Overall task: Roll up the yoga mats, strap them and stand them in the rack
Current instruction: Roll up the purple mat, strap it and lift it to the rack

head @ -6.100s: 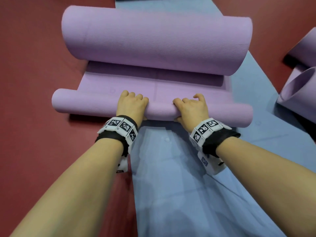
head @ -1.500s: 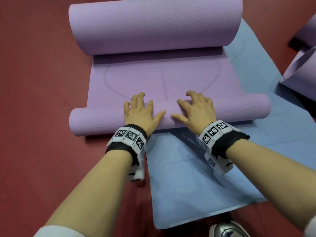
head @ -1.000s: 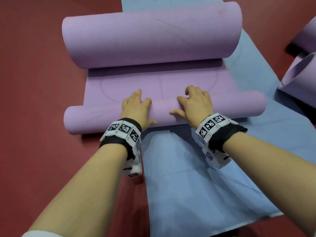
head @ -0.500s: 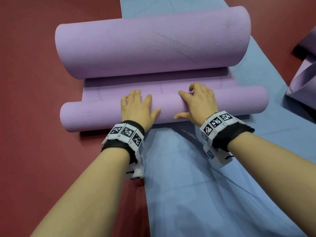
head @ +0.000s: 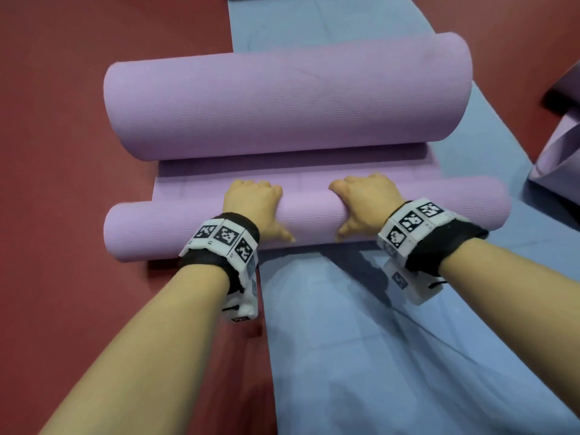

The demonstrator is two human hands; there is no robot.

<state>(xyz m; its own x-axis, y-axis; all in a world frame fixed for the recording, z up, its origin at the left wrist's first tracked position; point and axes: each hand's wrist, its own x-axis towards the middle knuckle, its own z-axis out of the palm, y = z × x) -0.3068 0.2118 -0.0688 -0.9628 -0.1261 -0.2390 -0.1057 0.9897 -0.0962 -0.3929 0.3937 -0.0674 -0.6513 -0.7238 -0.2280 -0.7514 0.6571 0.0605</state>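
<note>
Far left in my feed is the smooth dark red floor [head: 78, 152]. The left ends of the lilac ribbed foam yoga mat [head: 408, 167] lie on it. The mat is wound from both ends. A thick far roll [head: 282, 98] runs across the upper part of the view and a thin near roll [head: 163, 233] lies closer to the camera, with a short flat strip [head: 194, 183] of the same mat showing between them. The left hand [head: 252, 205] grasps the thin near roll left of its middle, fingers curled over the crest and thumb against the near side. A black wristband with white marker tiles [head: 224, 243] sits on that wrist. Just to the right, with a bare stretch of roll between them, the right hand [head: 365, 202] grasps the same roll in the same way, fingers over the top and thumb on the near face. It wears a matching marker wristband [head: 414, 224]. Beneath both forearms a pale blue flat mat [head: 345, 356] runs from the top of the view to the bottom. It passes under the lilac mat, whose right ends rest on it. At the right edge, cut off by the frame, another lilac mat [head: 558, 152] lies on the floor, loosely folded or curled; I cannot tell which.
</note>
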